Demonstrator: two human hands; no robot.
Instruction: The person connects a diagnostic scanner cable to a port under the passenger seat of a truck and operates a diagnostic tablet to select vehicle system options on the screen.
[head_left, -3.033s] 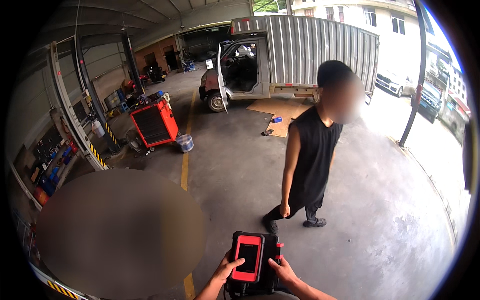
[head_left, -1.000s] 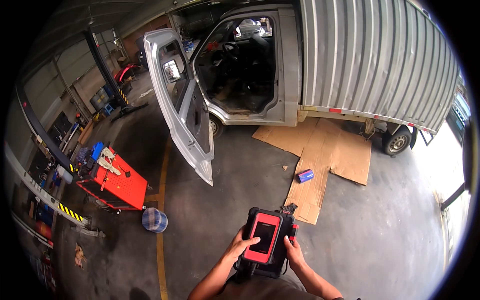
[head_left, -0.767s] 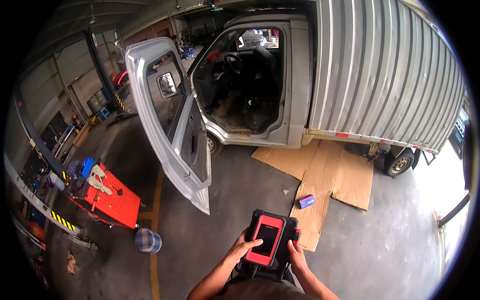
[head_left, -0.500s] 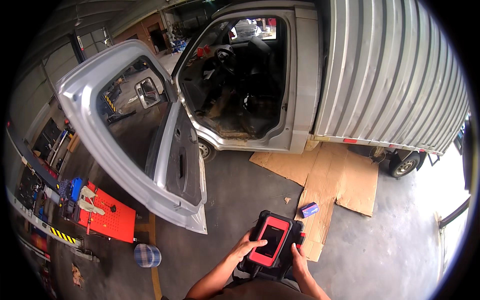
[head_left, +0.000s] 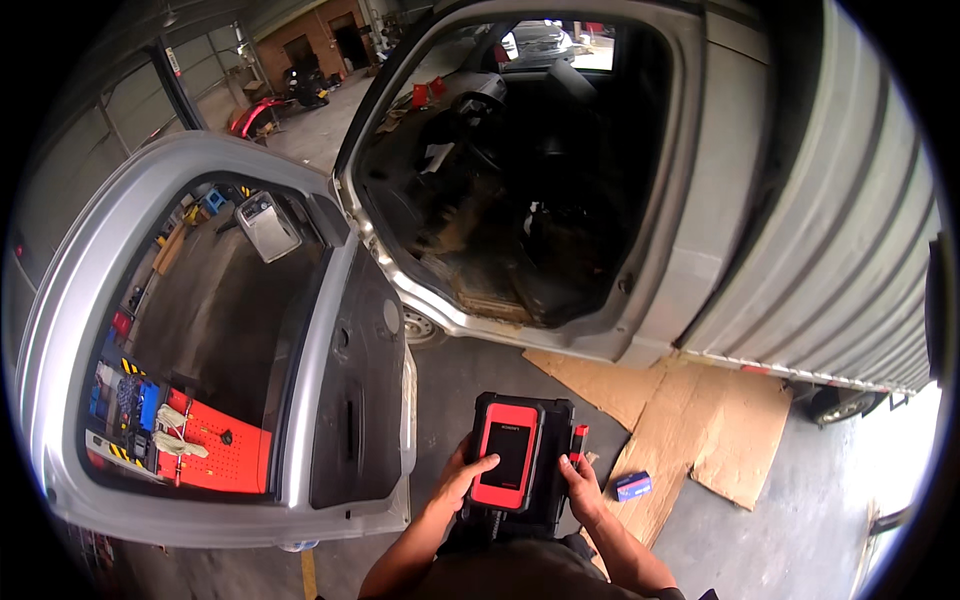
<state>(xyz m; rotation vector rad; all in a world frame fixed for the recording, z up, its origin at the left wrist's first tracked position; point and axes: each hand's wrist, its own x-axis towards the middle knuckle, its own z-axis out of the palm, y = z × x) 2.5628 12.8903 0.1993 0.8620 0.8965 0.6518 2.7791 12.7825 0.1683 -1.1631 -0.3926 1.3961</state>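
1. We are holding a red tester (head_left: 508, 456) over a larger black case (head_left: 553, 450), low before our body, between the open truck door (head_left: 358, 400) and the cardboard (head_left: 740, 440).
2. Our left hand (head_left: 456, 482) is wrapping the left side, thumb on the screen's edge; our right hand (head_left: 584, 489) is gripping the case's right edge (we are not seeing the hidden fingers, so cannot tell how firmly).
3. Risk: our left thumb is resting on the screen; a small slip could be causing an unwanted press.
4. Risk: we are not seeing how tester and case are joined; if loose, tilting could be sliding one off.
5. Risk: a cable (head_left: 496, 524) is hanging below the tester; catching on clothing, it could be tugging our grip.
6. Risk: a blue box (head_left: 633, 487) is lying by the cardboard's edge; walking while watching the screen, we could be tripping.
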